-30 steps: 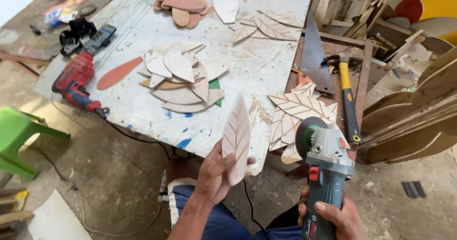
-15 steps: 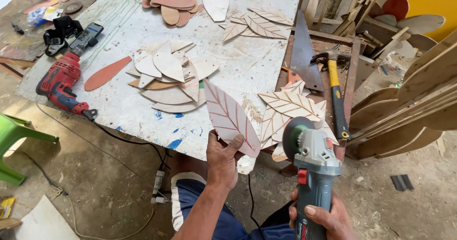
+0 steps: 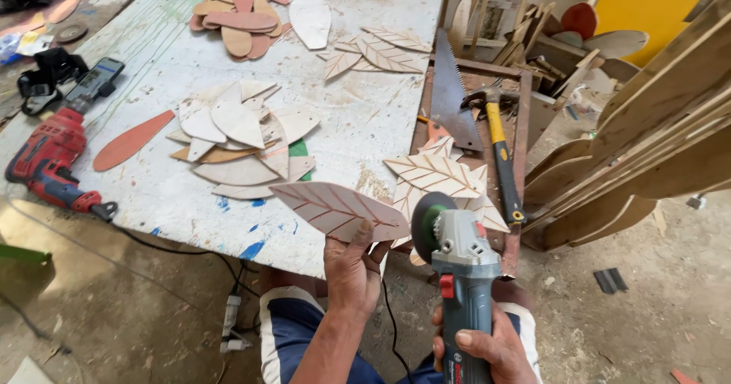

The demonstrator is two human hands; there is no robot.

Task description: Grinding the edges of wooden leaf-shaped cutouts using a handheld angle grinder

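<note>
Your left hand [image 3: 352, 271] pinches the pale wooden leaf-shaped cutout [image 3: 339, 210], long axis lying left-right, its tip touching the grey-green angle grinder [image 3: 457, 266] gripped in your right hand [image 3: 491, 350].

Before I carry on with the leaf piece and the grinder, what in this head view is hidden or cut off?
- Leaf piece: its underside; left hand covers its lower edge.
- Grinder: the disc's working face is turned away; right hand wraps the lower body, cut off by the bottom edge.
- Grooved leaves on the table: partly hidden behind the grinder.
</note>
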